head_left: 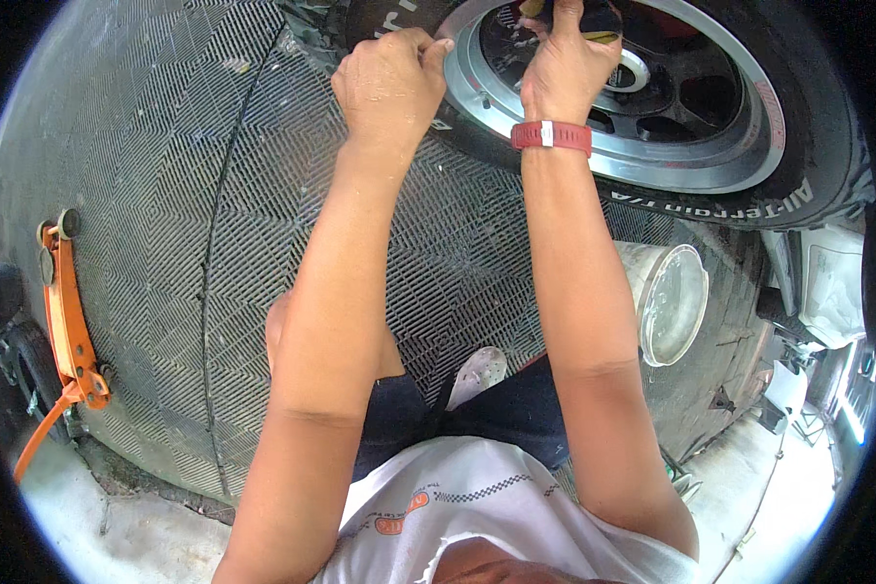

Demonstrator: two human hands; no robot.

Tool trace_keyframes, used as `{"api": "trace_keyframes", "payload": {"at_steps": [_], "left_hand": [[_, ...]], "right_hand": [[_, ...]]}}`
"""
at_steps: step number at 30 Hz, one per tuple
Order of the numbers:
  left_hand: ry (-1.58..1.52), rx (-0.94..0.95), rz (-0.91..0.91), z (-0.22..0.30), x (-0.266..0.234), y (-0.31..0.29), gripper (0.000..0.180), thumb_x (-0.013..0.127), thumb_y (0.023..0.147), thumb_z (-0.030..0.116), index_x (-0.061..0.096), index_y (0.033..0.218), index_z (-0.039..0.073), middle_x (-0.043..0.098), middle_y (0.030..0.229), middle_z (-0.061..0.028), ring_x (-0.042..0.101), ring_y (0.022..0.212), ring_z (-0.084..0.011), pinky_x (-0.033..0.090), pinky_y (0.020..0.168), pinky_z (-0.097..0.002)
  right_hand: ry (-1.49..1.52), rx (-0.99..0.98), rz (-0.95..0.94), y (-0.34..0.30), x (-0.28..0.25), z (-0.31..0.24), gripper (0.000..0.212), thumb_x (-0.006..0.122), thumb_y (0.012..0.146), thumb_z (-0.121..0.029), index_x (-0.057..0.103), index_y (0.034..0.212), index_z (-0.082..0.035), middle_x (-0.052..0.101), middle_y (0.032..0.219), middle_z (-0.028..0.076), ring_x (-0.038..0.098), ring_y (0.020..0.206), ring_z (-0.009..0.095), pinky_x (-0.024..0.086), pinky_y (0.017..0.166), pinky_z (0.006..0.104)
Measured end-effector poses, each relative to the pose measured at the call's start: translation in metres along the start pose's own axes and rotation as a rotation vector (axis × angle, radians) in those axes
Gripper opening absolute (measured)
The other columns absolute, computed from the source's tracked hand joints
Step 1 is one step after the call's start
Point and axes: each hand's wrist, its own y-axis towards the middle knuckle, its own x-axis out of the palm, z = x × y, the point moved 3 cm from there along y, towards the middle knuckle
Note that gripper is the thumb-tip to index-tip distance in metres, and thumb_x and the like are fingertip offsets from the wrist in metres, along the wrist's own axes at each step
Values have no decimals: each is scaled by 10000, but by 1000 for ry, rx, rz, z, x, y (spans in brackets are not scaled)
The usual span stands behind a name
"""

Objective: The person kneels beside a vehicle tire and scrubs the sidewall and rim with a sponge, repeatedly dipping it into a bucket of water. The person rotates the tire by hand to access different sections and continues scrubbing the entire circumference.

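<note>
Polished silver metal fills the top of the frame: a wheel rim (672,161) set in a black tyre (808,146) with white lettering on its sidewall, running from top centre to the upper right. Both of the person's bare hands are up there on it. The left hand (389,83), just left of top centre, is curled into a loose fist, its fingers bent over the outer lip of the rim where metal meets rubber; it touches the wheel's edge, and I see nothing else in it. The right hand (565,63), beside it at top centre, wears a red wristband (551,135) and presses flat into the dark spoked centre of the rim, fingers closed down on a yellow-and-dark pad or cloth (599,24) that pokes out at the fingertips; how much of it there is I cannot tell, since the hand and the frame edge hide it.

Below the wheel, right of centre, a white plastic bucket (667,297) lies tipped on its side on the grey patterned floor tiles (165,195). At the left edge an orange tool with a hose (68,321) rests on the floor. The person's white shirt, dark shorts and a pale shoe (477,375) show at the bottom.
</note>
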Motion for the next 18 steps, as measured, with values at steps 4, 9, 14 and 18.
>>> {"api": "trace_keyframes", "payload": {"at_steps": [4, 9, 14, 18], "left_hand": [[15, 1, 35, -3, 3, 0, 288, 802, 958, 426, 858, 945, 144, 802, 782, -65, 779, 696, -313, 597, 650, -438], [27, 7, 27, 2, 4, 1, 288, 808, 951, 427, 860, 934, 143, 800, 783, -72, 771, 688, -323, 594, 644, -444], [9, -2, 5, 0, 1, 4, 290, 819, 938, 433, 871, 963, 148, 801, 787, -79, 776, 723, -335, 599, 657, -445], [16, -22, -22, 3, -3, 3, 297, 823, 937, 431, 870, 972, 140, 805, 797, -81, 781, 731, -332, 606, 675, -437]], "right_hand": [[20, 41, 50, -1, 6, 28, 260, 747, 1079, -258, 660, 1162, -27, 699, 880, 8, 613, 695, 91, 487, 602, 276], [-517, -307, 66, -21, -11, 79, 447, 846, 930, -310, 727, 1106, 83, 749, 855, 214, 734, 741, 272, 569, 730, 406], [-654, -123, -176, -37, -34, 82, 390, 901, 891, -253, 726, 1019, 71, 730, 794, 142, 631, 663, 205, 530, 682, 376], [-332, -94, -72, -12, -31, 53, 429, 894, 910, -297, 724, 1054, 71, 766, 836, 135, 662, 647, 254, 536, 697, 395]]}}
